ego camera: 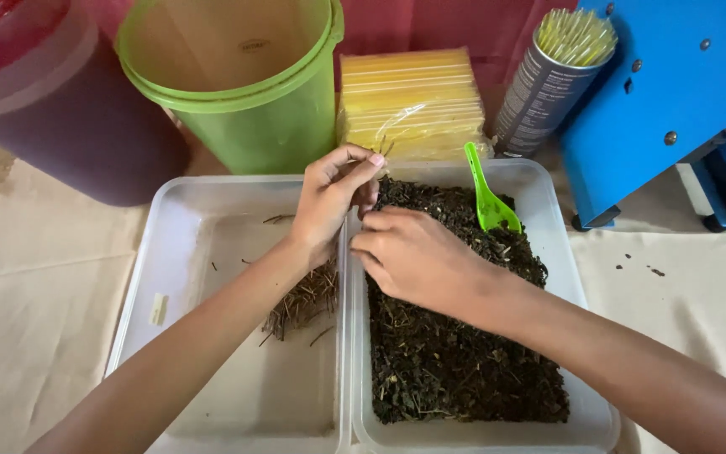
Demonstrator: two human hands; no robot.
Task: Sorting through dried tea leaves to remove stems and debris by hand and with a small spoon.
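Desk (699, 294): covered with a pale cloth; all items are carried on it.
Dark tub (60, 109): set at the far left, beside a green bucket (245, 92).
Blue machine (674, 92): stood at the far right.
Right container (548, 219): clear plastic, filled with dark dried leaf material (455, 361).
Left container (186, 244): clear plastic, touching the right one; a small heap of thin stems (304, 303) is held near its right wall.
Yellow packets (413, 101): stacked behind the containers, next to a can of straws (548, 84).
Left hand (329, 202): raised over the joint between the two containers; its fingers (363, 168) are narrowed to a pinch. Whether a stem is held cannot be told.
Right hand (413, 256): laid on the leaf material, fingers curled inward and narrow; nothing is seen to be gripped.
Green scoop (489, 197): stuck in the leaf material, untouched.
Step in hand: stems are judged to be picked out of the leaf material and collected in the left container.
Next move: a fine pinch on a single stem is called for, with leaf fragments left behind.
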